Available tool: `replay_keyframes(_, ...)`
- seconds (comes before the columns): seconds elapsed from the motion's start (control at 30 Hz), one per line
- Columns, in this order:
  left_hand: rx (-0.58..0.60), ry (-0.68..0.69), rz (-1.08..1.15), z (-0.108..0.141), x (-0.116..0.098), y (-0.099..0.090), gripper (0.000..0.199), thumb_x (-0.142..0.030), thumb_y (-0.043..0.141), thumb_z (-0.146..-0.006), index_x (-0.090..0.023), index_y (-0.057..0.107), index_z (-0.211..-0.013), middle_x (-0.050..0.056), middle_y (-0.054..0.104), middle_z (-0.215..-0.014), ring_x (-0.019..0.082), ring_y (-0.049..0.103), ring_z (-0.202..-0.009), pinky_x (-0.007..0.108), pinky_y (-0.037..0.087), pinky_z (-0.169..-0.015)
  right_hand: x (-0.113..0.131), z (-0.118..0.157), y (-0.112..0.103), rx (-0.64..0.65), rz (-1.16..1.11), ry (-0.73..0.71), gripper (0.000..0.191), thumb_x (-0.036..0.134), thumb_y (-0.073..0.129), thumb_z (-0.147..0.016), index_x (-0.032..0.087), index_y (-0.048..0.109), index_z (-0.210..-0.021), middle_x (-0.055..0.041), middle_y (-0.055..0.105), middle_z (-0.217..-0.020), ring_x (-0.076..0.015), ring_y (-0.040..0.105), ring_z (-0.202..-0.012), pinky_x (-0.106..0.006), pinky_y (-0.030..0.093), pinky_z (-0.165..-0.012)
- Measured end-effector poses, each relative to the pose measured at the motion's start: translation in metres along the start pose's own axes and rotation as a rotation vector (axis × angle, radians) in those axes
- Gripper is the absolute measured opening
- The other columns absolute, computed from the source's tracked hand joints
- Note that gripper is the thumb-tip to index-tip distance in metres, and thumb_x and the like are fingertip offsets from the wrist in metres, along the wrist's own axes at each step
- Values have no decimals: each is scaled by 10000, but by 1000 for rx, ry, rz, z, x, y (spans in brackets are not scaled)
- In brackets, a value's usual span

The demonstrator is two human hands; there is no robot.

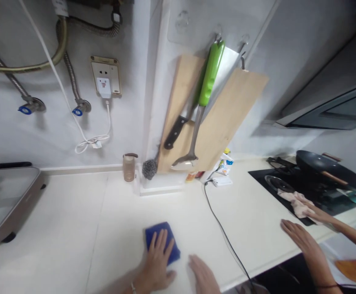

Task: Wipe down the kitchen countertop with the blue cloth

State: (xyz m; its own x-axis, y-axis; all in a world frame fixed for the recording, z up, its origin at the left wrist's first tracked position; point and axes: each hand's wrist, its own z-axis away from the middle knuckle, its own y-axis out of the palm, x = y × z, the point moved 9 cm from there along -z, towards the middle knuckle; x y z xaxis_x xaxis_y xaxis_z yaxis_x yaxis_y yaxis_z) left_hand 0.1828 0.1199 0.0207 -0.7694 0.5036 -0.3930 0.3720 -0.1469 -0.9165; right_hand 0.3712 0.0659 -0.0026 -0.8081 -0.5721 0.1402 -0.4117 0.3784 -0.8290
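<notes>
Lying flat with spread fingers, my left hand (158,261) presses on a folded blue cloth (174,251) on the white countertop (129,220). The cloth shows beyond my fingertips and to their right. My right hand (204,274) rests on the counter just right of the cloth, fingers stretched out and slightly blurred, holding nothing. Part of it is cut off by the bottom edge.
Another person's hand wipes a black stove (346,204) with a pale cloth (298,204), under a wok (327,167); their other hand (303,241) lies on the counter. A black cable (223,230) crosses the counter. A brown cup (129,168) and hanging cutting boards (226,118) stand behind.
</notes>
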Motion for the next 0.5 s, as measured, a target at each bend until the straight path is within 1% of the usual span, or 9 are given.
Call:
replay_keyframes(0.07, 69, 72, 74, -4, -26, 10, 1109, -405, 738, -709, -292, 52, -1572, 132, -66, -1644, 417, 12, -1505, 699, 97, -1190, 0, -3, -1, -41, -37, 32, 545, 131, 370, -916, 258, 449, -1440, -55, 610, -1374, -217, 575, -1275, -398, 573, -963)
replay_keyframes(0.1, 86, 110, 108, -4, -34, 12, 1072, -389, 719, -732, -299, 59, -1572, 119, -40, -1649, 402, 27, -1509, 690, 124, -1194, 0, -9, -3, -73, -55, 72, 536, 148, 369, -925, 246, 431, -1449, -71, 601, -1377, -224, 567, -1281, -409, 572, -963)
replay_keyframes(0.17, 58, 153, 163, 1, -33, 6, 905, -350, 618, -836, -297, 93, -1572, 91, 57, -1658, 339, 86, -1518, 621, 207, -1213, 4, -28, -3, -106, -96, 162, 530, 177, 369, -943, 227, 390, -1470, -100, 564, -1410, -242, 519, -1330, -448, 546, -1003)
replay_keyframes(0.2, 11, 147, 176, 6, -24, -1, 800, -328, 546, -892, -292, 123, -1571, 81, 117, -1655, 303, 121, -1518, 572, 249, -1218, 10, -42, 1, -83, -117, 200, 530, 189, 370, -949, 218, 374, -1479, -111, 531, -1444, -255, 470, -1374, -477, 515, -1044)
replay_keyframes(0.27, -136, 63, 157, 23, 11, -22, 632, -289, 410, -966, -288, 198, -1561, 73, 239, -1630, 249, 191, -1508, 495, 315, -1212, 36, -76, 19, 62, -158, 187, 531, 197, 369, -953, 206, 375, -1484, -105, 455, -1521, -275, 335, -1463, -525, 422, -1137)
replay_keyframes(0.33, -291, -72, 86, 50, 57, -44, 570, -278, 366, -979, -302, 268, -1539, 74, 349, -1585, 244, 267, -1483, 493, 356, -1191, 64, -104, 40, 246, -149, 154, 557, 185, 377, -937, 162, 375, -1493, -116, 359, -1584, -306, 227, -1504, -571, 328, -1191)
replay_keyframes(0.37, -372, -151, 44, 66, 81, -56, 561, -276, 354, -977, -299, 286, -1532, 82, 391, -1560, 251, 296, -1471, 508, 372, -1177, 75, -114, 49, 323, -142, 140, 568, 207, 408, -931, 166, 378, -1497, -115, 328, -1600, -324, 216, -1504, -594, 295, -1200)
replay_keyframes(0.43, -471, -284, -29, 99, 123, -76, 556, -312, 364, -965, -265, 325, -1519, 114, 438, -1524, 286, 298, -1468, 567, 324, -1188, 86, -123, 56, 388, -133, 151, 597, 290, 462, -933, 166, 365, -1508, -125, 270, -1619, -360, 194, -1503, -627, 250, -1205)
replay_keyframes(0.5, -501, -444, -107, 129, 159, -88, 560, -366, 350, -955, -192, 388, -1486, 166, 430, -1518, 325, 268, -1476, 594, 269, -1198, 88, -118, 54, 432, -134, 136, 629, 339, 463, -946, 184, 308, -1535, -120, 213, -1634, -361, 166, -1508, -625, 231, -1211)
